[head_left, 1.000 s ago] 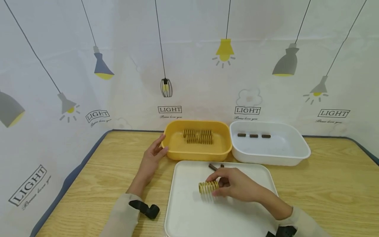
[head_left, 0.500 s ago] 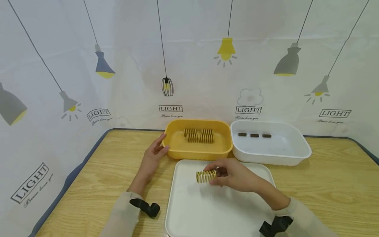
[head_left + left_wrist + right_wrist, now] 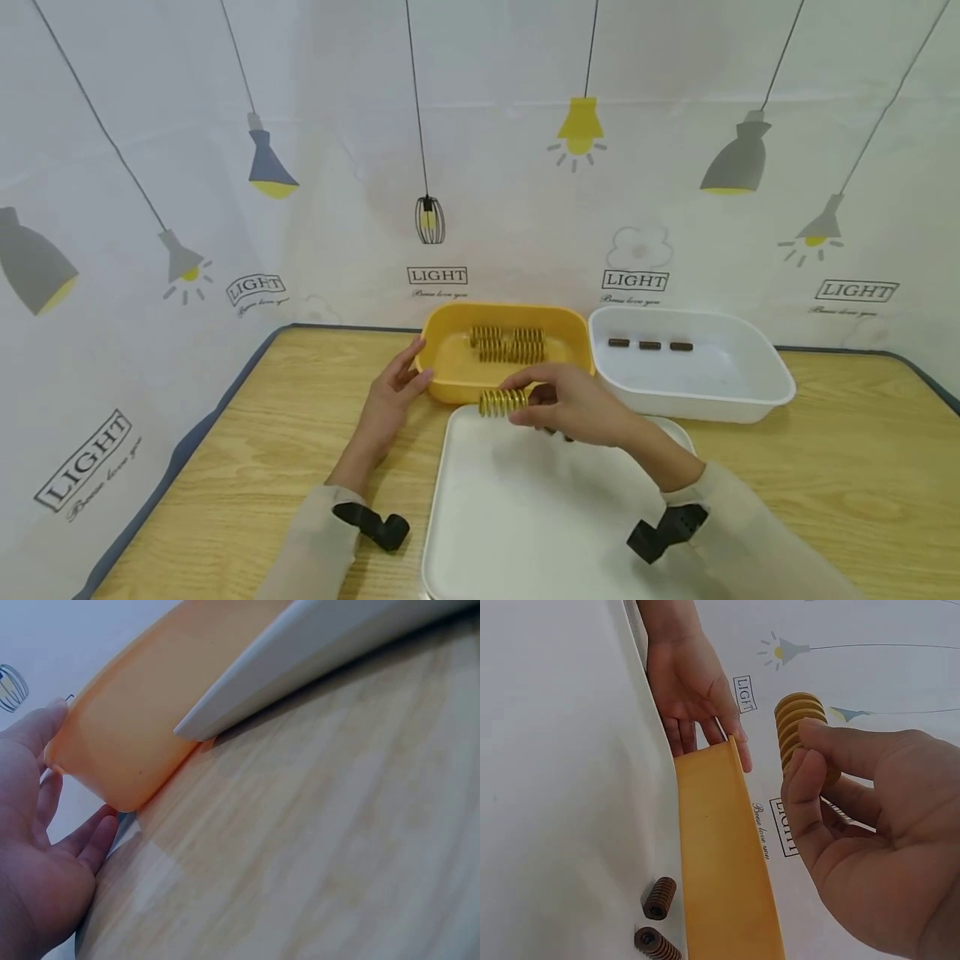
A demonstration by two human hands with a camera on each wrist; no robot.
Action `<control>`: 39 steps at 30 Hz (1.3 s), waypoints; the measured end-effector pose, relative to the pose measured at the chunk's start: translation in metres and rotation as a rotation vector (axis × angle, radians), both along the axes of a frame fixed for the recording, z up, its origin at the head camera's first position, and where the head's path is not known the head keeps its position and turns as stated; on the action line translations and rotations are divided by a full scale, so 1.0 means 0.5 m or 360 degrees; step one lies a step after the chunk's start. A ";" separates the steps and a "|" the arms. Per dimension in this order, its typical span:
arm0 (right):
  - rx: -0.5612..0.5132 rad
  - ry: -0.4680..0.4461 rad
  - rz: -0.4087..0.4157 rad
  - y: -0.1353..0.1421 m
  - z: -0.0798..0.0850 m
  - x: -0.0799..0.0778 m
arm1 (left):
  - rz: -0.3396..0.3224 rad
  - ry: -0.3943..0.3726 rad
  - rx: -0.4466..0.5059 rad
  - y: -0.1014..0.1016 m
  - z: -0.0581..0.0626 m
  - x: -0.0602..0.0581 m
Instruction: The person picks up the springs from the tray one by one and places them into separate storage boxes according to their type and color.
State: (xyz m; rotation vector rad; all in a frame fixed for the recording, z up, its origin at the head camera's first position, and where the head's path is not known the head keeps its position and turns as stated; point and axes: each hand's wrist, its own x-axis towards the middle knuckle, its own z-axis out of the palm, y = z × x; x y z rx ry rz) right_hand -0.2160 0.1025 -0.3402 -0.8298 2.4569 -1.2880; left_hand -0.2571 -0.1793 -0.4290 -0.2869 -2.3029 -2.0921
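A thick yellow coil spring (image 3: 495,403) is pinched between the thumb and fingers of my right hand (image 3: 581,404). The hand holds it sideways, raised over the far edge of the white tray (image 3: 517,517), just in front of the yellow bin (image 3: 450,390). Inside that bin lie several similar yellow springs (image 3: 510,352). My left hand (image 3: 384,410) touches the bin's left end with relaxed, spread fingers, seen from the side in the left wrist view. In the right wrist view, two small brown springs (image 3: 660,898) lie on the tray; the right hand mostly covers them in the head view.
A white bin (image 3: 697,400) stands right of the yellow one, with three small dark springs (image 3: 649,345) in a row. Both bins sit at the back of the wooden table (image 3: 262,417), against a lamp-printed backdrop (image 3: 510,208).
My right hand has lifted the yellow spring from over the middle of the tray and carried it away from me towards the yellow bin. The left hand stays at the bin's end.
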 end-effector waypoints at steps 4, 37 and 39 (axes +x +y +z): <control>-0.0037 0.0014 -0.0010 -0.014 0.006 -0.018 | 0.0008 -0.0011 -0.0005 0.001 0.001 -0.001; 0.0187 -0.0019 -0.0327 -0.135 -0.052 -0.158 | -0.0021 -0.0080 -0.0021 0.010 0.054 0.029; 0.0215 0.0008 -0.0299 -0.140 -0.056 -0.165 | -0.0023 -0.0073 -0.0010 0.012 0.055 0.028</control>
